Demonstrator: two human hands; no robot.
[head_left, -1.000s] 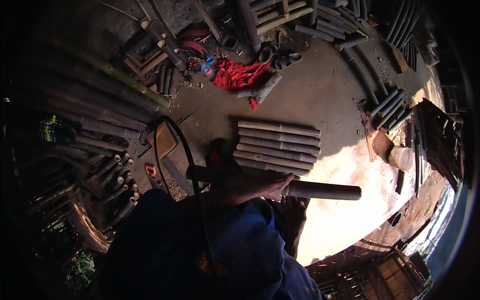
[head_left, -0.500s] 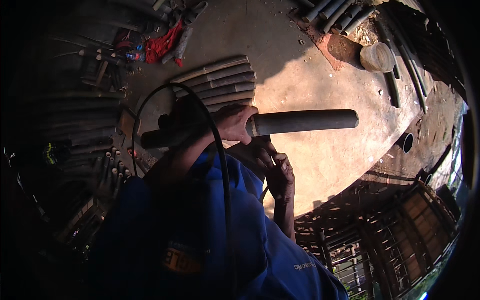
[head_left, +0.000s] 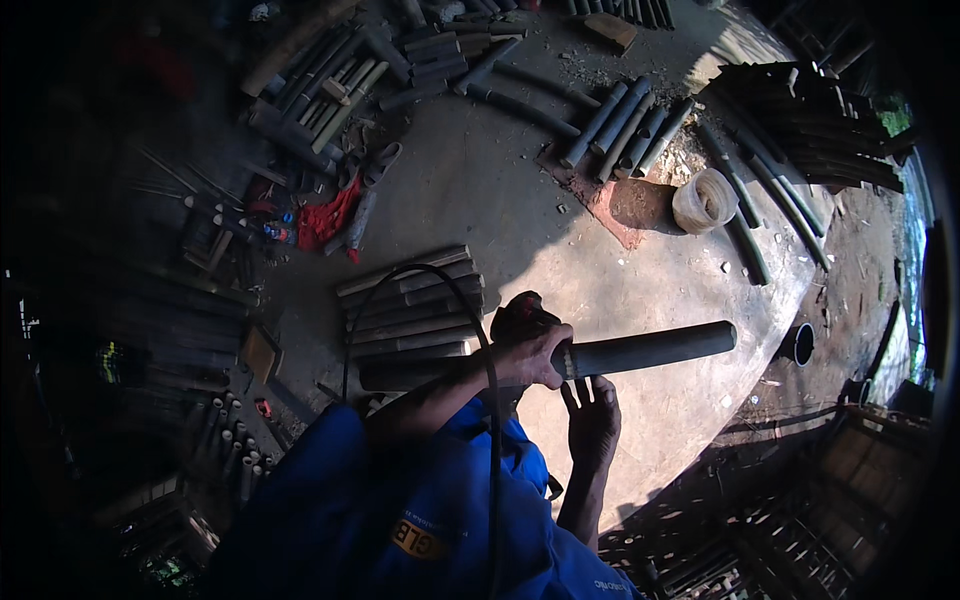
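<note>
Bamboo pole (head_left: 655,350) clamped in left hand (head_left: 535,358), right hand (head_left: 595,418) open just beside; could tip if left grip slackens, tbh.

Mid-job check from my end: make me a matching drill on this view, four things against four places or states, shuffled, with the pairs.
1. dark bamboo tube
2. pale bucket
3. red cloth
4. right hand

A. shaded floor, left part of the picture
B. just below the held tube in the picture
C. gripped by the left hand
D. sunlit floor, upper right

Pairs: 1-C, 2-D, 3-A, 4-B
</note>
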